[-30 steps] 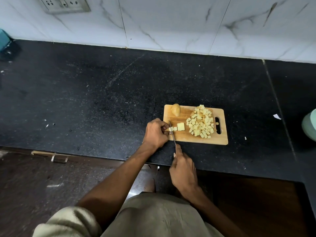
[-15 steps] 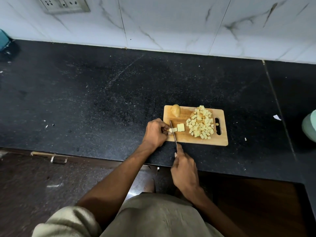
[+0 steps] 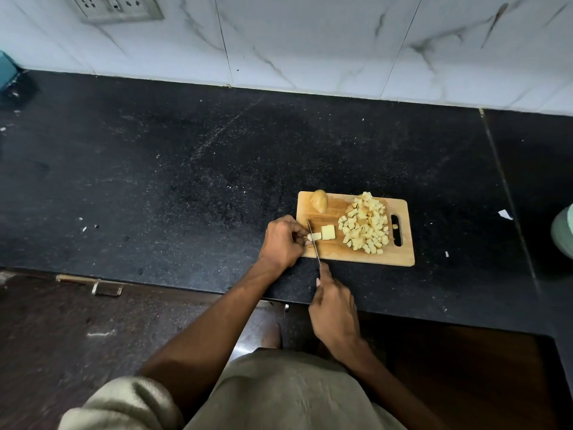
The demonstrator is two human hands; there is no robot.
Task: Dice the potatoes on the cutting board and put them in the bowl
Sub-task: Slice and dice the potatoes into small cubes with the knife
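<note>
Compared with a second ago, my knife [image 3: 313, 243] has crept leftward along the potato strip [image 3: 315, 236] — the blade now sits nearer my left hand [image 3: 282, 242], and more cut piece lies to the right of the edge. The larger cut chunk [image 3: 328, 232] rests just beside that, apart from the blade.

My left hand is curled, fingertips pinching the shrinking left end of the strip against the cutting board [image 3: 341, 256]. My right hand [image 3: 333, 308] is wrapped round the knife handle at the near edge of the counter [image 3: 186, 181], forefinger stretched along the spine; the handle itself is hidden in the fist.

I judge the strip nearly used up — one or two more cuts, with little room left between blade and fingertips, so that is where a slip would hurt.

The heap of diced potato [image 3: 366, 226] sits on the right part of the board by the handle slot, and an uncut potato [image 3: 319, 200] waits at the far left corner. A pale green rim at the far right edge may be the bowl [image 3: 563, 232]; I cannot be sure. Nothing has gone into it yet, as far as I can see.
</note>
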